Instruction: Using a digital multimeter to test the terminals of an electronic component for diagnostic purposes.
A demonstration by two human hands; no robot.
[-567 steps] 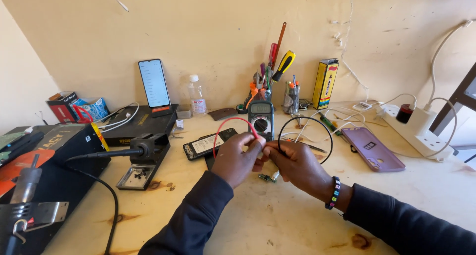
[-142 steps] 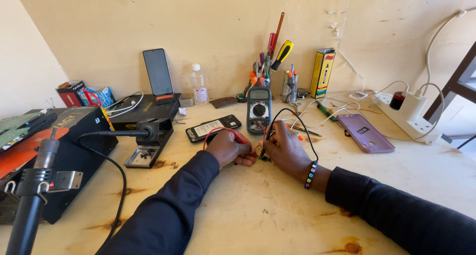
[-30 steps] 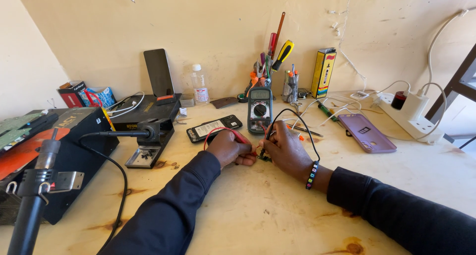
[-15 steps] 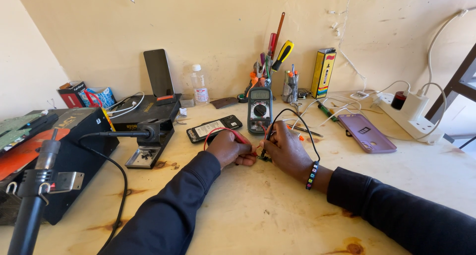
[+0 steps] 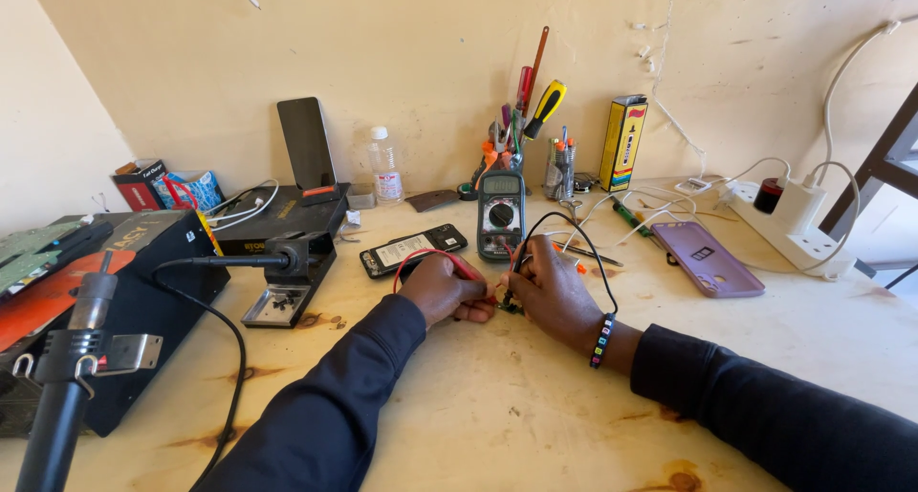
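while my left hand pinches the red probe and my right hand the black probe on the small part, i judge testing midway, multimeter reading unclear.

Bright, even daylight — sharp, edges warped.

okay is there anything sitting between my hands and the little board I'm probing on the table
Nothing visible does. The left hand with the red probe and the right hand with the black probe already meet at the small board. The multimeter stands behind them, apart.
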